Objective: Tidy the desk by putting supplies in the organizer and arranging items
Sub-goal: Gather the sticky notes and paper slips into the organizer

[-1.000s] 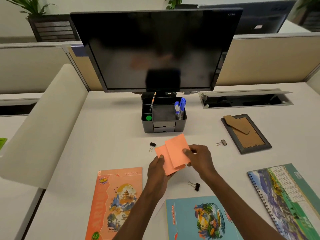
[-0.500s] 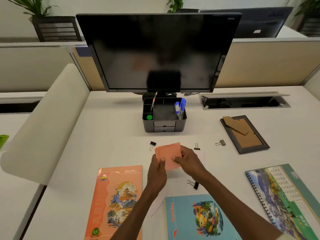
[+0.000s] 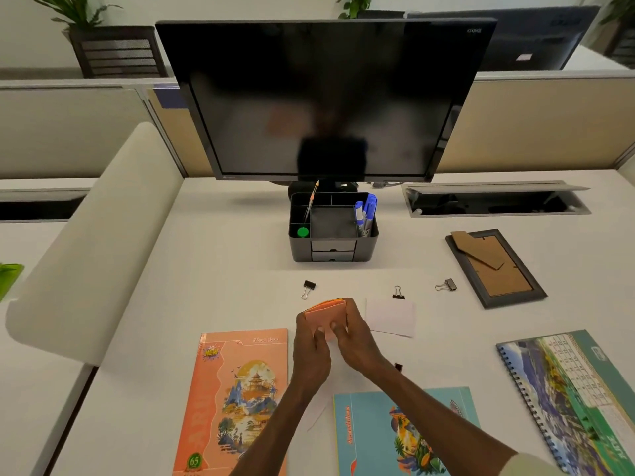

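Observation:
Both hands hold a small stack of orange sticky notes (image 3: 326, 312) just above the desk, in front of the organizer. My left hand (image 3: 311, 348) grips its left and lower edge; my right hand (image 3: 354, 341) grips its right side. The black desk organizer (image 3: 333, 243) stands under the monitor, with blue markers (image 3: 366, 213), a pencil (image 3: 312, 202) and a green-capped item (image 3: 303, 232) in its compartments. Three binder clips lie loose behind my hands: one (image 3: 308, 288), one (image 3: 398, 293), one (image 3: 446, 285). A white paper slip (image 3: 390, 317) lies right of my hands.
An orange notebook (image 3: 237, 396) lies front left, a teal notebook (image 3: 395, 438) front centre, a spiral calendar (image 3: 577, 396) front right. A picture frame (image 3: 494, 267) lies face down at right. The monitor (image 3: 323, 97) and a cable slot (image 3: 494, 201) stand behind.
The spread orange notes have been squared together into one compact stack between both hands. My hands lowered slightly toward the desk, uncovering the white slip and a binder clip.

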Available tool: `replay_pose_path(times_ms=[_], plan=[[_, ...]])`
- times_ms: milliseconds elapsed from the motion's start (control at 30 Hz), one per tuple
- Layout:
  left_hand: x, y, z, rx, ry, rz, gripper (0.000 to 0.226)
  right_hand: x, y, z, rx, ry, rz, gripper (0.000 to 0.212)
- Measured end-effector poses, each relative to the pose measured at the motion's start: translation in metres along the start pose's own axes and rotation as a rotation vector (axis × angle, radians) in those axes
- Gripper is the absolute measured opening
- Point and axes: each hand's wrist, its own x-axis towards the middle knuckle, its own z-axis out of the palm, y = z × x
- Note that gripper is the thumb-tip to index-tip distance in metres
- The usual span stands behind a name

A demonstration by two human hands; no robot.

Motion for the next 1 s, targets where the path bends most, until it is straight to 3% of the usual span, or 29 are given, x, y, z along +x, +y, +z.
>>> replay_pose_path(times_ms=[167,367,500,700,867,1000], plan=[[0.001,0.004,0.001,-0.018,0.067,0.074,0.021,0.0,0.001,0.002,0.044,0.052,-0.036,0.023],[0.003,-0.001,0.0,-0.059,0.087,0.073,0.026,-0.004,-0.003,-0.003,0.034,0.076,-0.076,0.031],[-0.001,0.0,0.002,-0.075,0.104,0.142,0.017,-0.009,-0.004,-0.001,0.03,0.085,-0.18,0.024],[-0.003,-0.018,0.01,-0.089,0.102,0.197,0.012,-0.015,-0.004,0.003,0.002,0.081,-0.178,0.008],[-0.004,-0.024,0.011,-0.081,0.099,0.209,0.01,-0.019,-0.008,-0.004,-0.236,0.068,-0.239,0.032],[-0.004,-0.031,0.012,-0.06,0.085,0.226,0.014,-0.017,-0.008,-0.017,-0.663,0.144,-0.611,0.047]])
